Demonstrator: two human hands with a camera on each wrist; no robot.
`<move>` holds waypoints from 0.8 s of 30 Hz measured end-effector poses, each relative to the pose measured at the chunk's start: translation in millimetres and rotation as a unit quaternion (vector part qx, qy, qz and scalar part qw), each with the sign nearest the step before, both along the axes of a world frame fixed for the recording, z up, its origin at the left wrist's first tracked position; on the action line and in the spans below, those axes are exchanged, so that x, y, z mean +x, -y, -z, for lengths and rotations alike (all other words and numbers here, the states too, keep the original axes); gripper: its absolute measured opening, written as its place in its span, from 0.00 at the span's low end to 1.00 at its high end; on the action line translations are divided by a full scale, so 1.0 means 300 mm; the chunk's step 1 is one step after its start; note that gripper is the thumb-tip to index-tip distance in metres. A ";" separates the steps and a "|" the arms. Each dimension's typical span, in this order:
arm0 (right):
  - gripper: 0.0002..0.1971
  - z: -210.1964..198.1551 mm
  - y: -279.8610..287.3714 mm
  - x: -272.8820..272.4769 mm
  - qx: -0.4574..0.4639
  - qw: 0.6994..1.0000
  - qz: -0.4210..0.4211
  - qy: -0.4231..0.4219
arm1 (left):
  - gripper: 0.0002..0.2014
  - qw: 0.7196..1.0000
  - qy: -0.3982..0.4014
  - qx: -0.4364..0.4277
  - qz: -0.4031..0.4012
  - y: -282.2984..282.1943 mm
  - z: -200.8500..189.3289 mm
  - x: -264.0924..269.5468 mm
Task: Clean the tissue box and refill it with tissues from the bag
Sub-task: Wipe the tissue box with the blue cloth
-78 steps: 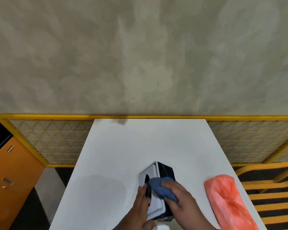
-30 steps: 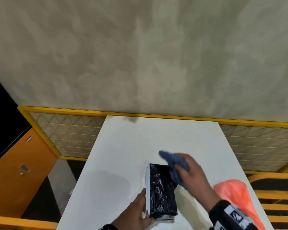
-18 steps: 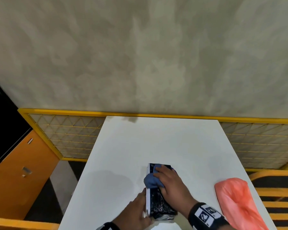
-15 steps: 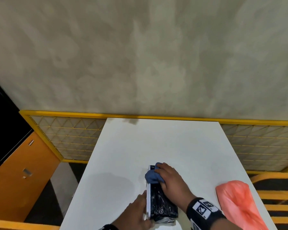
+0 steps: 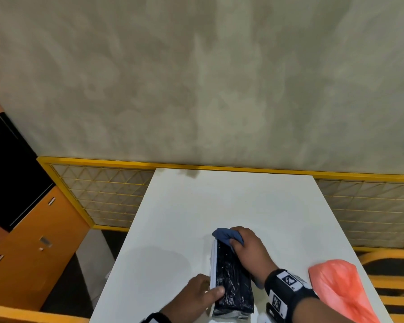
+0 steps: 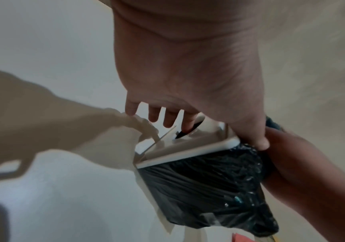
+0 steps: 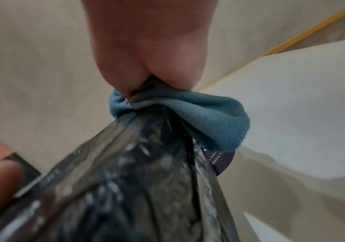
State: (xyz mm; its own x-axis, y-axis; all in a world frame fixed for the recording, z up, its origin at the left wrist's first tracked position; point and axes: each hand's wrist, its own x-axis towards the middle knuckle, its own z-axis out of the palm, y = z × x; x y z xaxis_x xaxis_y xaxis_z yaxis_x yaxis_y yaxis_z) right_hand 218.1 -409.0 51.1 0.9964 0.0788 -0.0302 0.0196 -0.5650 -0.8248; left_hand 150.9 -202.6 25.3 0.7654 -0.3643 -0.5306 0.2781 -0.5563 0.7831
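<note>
The tissue box (image 5: 231,285), black and glossy with a white top panel, lies on its side on the white table (image 5: 219,206), the white panel facing left. My left hand (image 5: 201,292) grips its near left edge, thumb on the black side; in the left wrist view the fingers (image 6: 188,121) reach over the white panel (image 6: 188,152) by the slot. My right hand (image 5: 247,248) holds a bunched blue cloth (image 5: 224,235) against the box's far end. In the right wrist view the cloth (image 7: 209,117) is pinched by the fingers against the black surface (image 7: 126,188).
A salmon-pink plastic bag (image 5: 341,292) lies at the table's right edge, right of my right forearm. A yellow-framed mesh fence (image 5: 107,192) runs behind the table. An orange cabinet (image 5: 33,248) stands to the left.
My right hand lifted the cloth off the box, then brought it back down and has slid it toward the box's far end. The left hand kept its hold.
</note>
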 end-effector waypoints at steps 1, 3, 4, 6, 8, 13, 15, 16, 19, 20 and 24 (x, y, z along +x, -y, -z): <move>0.10 -0.005 0.003 -0.008 0.014 1.000 0.007 -0.004 | 0.33 1.000 -0.004 -0.017 -0.017 0.004 -0.005 -0.001; 0.11 -0.015 0.010 -0.030 0.031 0.999 0.014 -0.003 | 0.29 0.999 0.000 -0.044 -0.028 0.008 -0.013 0.000; 0.12 -0.019 0.014 -0.042 0.038 0.999 0.017 0.001 | 0.26 0.998 -0.002 -0.054 -0.028 0.013 -0.022 0.002; 0.14 -0.034 0.030 -0.065 0.048 0.998 0.024 0.014 | 0.22 0.997 -0.008 -0.075 -0.027 0.018 -0.039 0.004; 0.16 -0.056 0.050 -0.088 0.048 0.998 0.030 0.029 | 0.22 0.996 -0.005 -0.087 -0.026 0.022 -0.055 0.005; 0.17 -0.101 0.090 -0.163 0.045 0.996 0.037 0.061 | 0.29 0.996 0.020 -0.087 -0.012 0.018 -0.052 0.011; 0.17 -0.112 0.100 -0.195 0.029 0.995 0.026 0.090 | 0.35 0.997 0.046 -0.066 0.003 0.018 -0.052 0.009; 0.18 -0.116 0.103 -0.212 0.017 0.994 0.014 0.110 | 0.39 0.997 0.059 -0.054 0.011 0.019 -0.048 0.008; 0.16 -0.109 0.104 -0.269 -0.040 0.982 -0.033 0.179 | 0.43 0.994 0.090 -0.048 0.026 0.028 -0.041 -0.002; 0.17 -0.100 0.102 -0.286 -0.059 0.978 -0.051 0.194 | 0.42 0.993 0.098 -0.056 0.023 0.030 -0.039 -0.007; 0.19 -0.095 0.088 -0.331 -0.111 0.960 -0.102 0.235 | 0.46 0.986 0.146 -0.083 -0.015 0.047 -0.032 -0.024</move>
State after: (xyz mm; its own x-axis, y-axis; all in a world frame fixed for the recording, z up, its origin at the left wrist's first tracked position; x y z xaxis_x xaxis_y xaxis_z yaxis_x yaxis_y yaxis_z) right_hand 118.8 -435.5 79.6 0.8690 0.3169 0.3801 0.4886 -0.6713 -0.5574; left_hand 143.8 -216.6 34.9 0.8885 -0.4017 -0.2218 0.0427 -0.4090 0.9115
